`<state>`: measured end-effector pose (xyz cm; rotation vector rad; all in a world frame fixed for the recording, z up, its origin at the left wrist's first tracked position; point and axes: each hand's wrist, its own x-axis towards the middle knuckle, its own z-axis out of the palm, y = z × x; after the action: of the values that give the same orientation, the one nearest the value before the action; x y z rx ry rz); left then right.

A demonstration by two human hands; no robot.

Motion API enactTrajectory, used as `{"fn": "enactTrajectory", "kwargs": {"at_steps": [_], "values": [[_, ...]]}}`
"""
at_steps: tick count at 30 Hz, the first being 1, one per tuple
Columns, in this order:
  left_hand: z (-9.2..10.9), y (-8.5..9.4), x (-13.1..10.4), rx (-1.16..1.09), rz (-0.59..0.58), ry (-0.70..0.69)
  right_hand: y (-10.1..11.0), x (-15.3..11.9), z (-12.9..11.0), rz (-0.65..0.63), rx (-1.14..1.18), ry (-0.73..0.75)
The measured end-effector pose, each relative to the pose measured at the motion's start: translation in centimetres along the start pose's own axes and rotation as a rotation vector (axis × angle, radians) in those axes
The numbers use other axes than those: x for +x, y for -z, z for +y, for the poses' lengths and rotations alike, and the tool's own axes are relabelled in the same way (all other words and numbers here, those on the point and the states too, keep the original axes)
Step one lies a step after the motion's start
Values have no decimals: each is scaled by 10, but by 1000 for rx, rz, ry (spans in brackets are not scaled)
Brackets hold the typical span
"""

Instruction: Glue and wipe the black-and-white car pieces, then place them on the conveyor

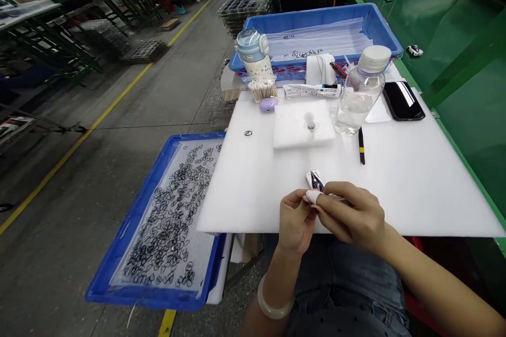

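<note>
My left hand is closed, its fingertips pinched at the near end of a small white-and-black toy car. My fingers hide the car's near part. Meeting it from the right, my right hand has its fingers bent together, with a white finger cot on one fingertip. A bit of something pale and thin shows between the right fingers; I cannot make out what it is. Both hands are just above the front of a white tabletop. Black tweezers with a yellow band lie beyond my right hand.
A white foam block, clear bottle, phone, tube, cotton swabs and cup stand farther back. Blue trays lie behind and at left, the left one with many black rings. A green conveyor runs right.
</note>
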<state>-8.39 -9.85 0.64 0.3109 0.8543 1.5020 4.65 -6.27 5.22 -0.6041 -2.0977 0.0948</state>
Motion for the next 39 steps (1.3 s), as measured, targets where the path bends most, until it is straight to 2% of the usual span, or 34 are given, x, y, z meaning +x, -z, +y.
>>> {"fn": "enactTrajectory", "kwargs": {"at_steps": [3, 6, 9, 12, 14, 16, 20, 21, 23, 25, 27, 31, 35, 39], "values": [[0, -3, -1, -52, -34, 14, 14, 0, 2, -92, -48, 46], [0, -5, -1, -53, -77, 9, 26, 4, 3, -72, -105, -3], [0, -5, -1, -56, -78, -5, 20, 6, 1, -57, -58, 0], [1, -4, -1, -19, -57, -27, 14, 4, -1, -135, -13, 39], [0, -4, -1, 8, -45, -43, 19, 3, -2, -219, 6, 37], [0, -5, -2, 16, -52, -53, 31, 3, 1, -249, 14, -19], [3, -2, -6, 116, -121, -98, 48, 1, 11, -87, 37, -332], [6, 1, -7, 197, -124, -133, 46, -1, 14, -89, 61, -416], [12, 8, -8, 445, -70, -259, 38, -7, 20, -185, 112, -550], [18, 14, -7, 761, 22, -451, 25, -12, 25, -320, 137, -640], [20, 17, -5, 1046, 63, -655, 12, -16, 29, -391, 151, -701], [14, 14, 1, 1356, -27, -951, -1, -19, 31, -383, 175, -736], [5, 10, 4, 1476, -99, -1072, 0, -19, 31, -377, 198, -733], [3, 10, 4, 1499, -112, -1054, -1, -19, 32, -387, 199, -724]]}}
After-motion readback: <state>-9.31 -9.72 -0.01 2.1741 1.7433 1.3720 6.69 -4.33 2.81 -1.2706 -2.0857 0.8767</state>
